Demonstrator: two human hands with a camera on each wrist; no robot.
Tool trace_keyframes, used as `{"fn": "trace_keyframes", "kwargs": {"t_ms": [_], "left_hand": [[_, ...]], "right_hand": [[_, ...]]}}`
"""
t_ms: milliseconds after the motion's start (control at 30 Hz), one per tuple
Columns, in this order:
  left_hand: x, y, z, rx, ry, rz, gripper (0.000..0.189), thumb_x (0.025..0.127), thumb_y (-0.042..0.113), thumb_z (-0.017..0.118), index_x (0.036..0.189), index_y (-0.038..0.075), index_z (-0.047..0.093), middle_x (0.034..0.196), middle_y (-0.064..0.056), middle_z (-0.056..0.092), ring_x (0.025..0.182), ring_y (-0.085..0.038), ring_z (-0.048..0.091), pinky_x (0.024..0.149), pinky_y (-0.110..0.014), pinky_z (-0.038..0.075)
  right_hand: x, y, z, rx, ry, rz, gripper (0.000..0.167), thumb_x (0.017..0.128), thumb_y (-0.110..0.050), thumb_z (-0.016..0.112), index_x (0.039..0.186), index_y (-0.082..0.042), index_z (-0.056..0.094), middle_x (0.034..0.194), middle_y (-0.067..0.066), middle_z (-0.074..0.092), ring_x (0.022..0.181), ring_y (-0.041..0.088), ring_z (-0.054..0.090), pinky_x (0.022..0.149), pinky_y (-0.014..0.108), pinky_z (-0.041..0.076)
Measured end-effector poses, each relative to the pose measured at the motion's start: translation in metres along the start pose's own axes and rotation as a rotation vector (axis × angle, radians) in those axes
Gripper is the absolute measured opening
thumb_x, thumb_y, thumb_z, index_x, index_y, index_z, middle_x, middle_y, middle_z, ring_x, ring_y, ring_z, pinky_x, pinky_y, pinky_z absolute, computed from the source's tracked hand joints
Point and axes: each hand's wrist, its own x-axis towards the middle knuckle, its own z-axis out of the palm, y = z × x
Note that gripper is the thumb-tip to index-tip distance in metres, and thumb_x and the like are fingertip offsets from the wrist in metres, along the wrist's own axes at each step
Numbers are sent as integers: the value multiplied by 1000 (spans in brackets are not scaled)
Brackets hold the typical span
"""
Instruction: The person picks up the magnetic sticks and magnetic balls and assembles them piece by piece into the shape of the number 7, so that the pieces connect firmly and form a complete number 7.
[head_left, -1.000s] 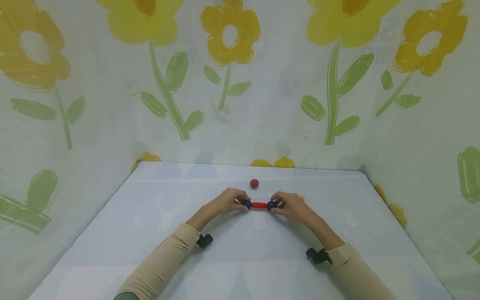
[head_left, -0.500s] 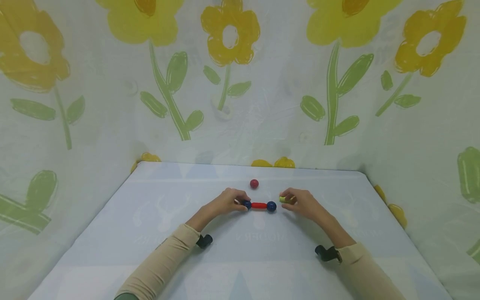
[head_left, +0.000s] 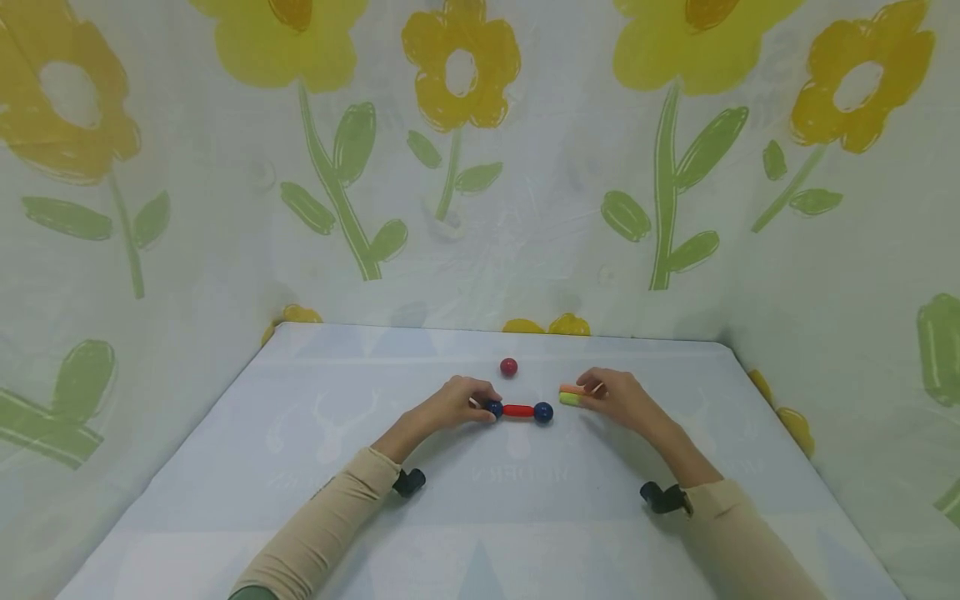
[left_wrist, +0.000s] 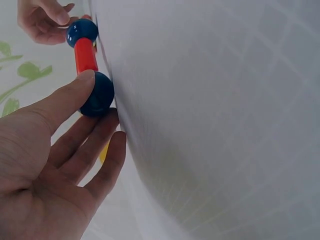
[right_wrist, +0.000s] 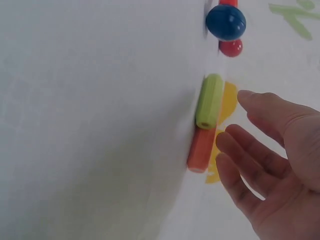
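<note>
In the head view, a red rod [head_left: 517,411] joins two dark blue balls, lying on the white table. My left hand [head_left: 454,403] pinches the left blue ball [left_wrist: 99,97] between thumb and fingers. The right blue ball [head_left: 543,412] sits at the rod's other end, untouched. My right hand [head_left: 619,397] is beside a yellow-green rod [right_wrist: 210,102] and an orange rod [right_wrist: 202,151], which lie side by side. In the right wrist view its thumb and fingers are spread, with nothing between them.
A red ball [head_left: 508,367] lies behind the joined pieces, toward the far edge of the table [head_left: 420,500]. Flower-printed sheeting [head_left: 525,183] rises behind the table and along both sides.
My right hand has let go of the right blue ball and moved right to the rods. The yellow-green rod was seen at its fingertips half a second ago. My left hand has stayed put.
</note>
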Motion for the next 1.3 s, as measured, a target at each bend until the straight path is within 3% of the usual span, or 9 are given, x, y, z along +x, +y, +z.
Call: {"fn": "trace_keyframes", "kwargs": {"t_ms": [233, 400, 567, 700, 1100, 1300], "left_hand": [[0, 0, 0, 3, -4, -12, 28, 87, 17, 75, 115, 14, 71, 112, 0, 73, 98, -9, 66, 89, -26, 57], [0, 2, -2, 3, -9, -19, 29, 87, 18, 74, 115, 14, 71, 112, 0, 73, 99, -10, 67, 89, -27, 57], [0, 3, -2, 4, -6, -17, 30, 87, 17, 74, 116, 13, 70, 113, -1, 73, 100, -10, 67, 90, -27, 57], [0, 3, -2, 0, -8, -13, 31, 87, 17, 74, 117, 12, 70, 113, -1, 73, 100, -11, 67, 90, -26, 56], [2, 0, -1, 8, -5, -10, 29, 87, 17, 74, 116, 13, 70, 111, 0, 73, 99, -10, 67, 89, -26, 57], [2, -1, -1, 0, -9, 4, 29, 87, 18, 75, 115, 13, 71, 111, -1, 73, 99, -11, 67, 88, -26, 57]], "right_hand": [[7, 12, -8, 0, 10, -40, 27, 89, -12, 71, 114, -3, 66, 104, 13, 71, 93, 25, 66, 83, 41, 58], [14, 15, -11, 9, -17, -18, 28, 90, -12, 70, 116, -2, 67, 107, 15, 70, 95, 25, 65, 80, 39, 57], [19, 15, -8, -7, -55, 31, 28, 90, -14, 70, 117, -6, 68, 109, 12, 70, 98, 24, 63, 78, 34, 57], [24, 15, -6, -29, -88, 58, 28, 91, -14, 69, 118, -7, 68, 111, 11, 69, 100, 24, 62, 83, 36, 57], [28, 20, -1, -58, -84, 5, 26, 90, -11, 70, 115, -6, 70, 107, 10, 71, 97, 22, 62, 86, 40, 55], [32, 21, 4, -40, -113, 29, 25, 91, -13, 70, 115, -6, 70, 104, 9, 71, 93, 20, 62, 83, 37, 56]]}}
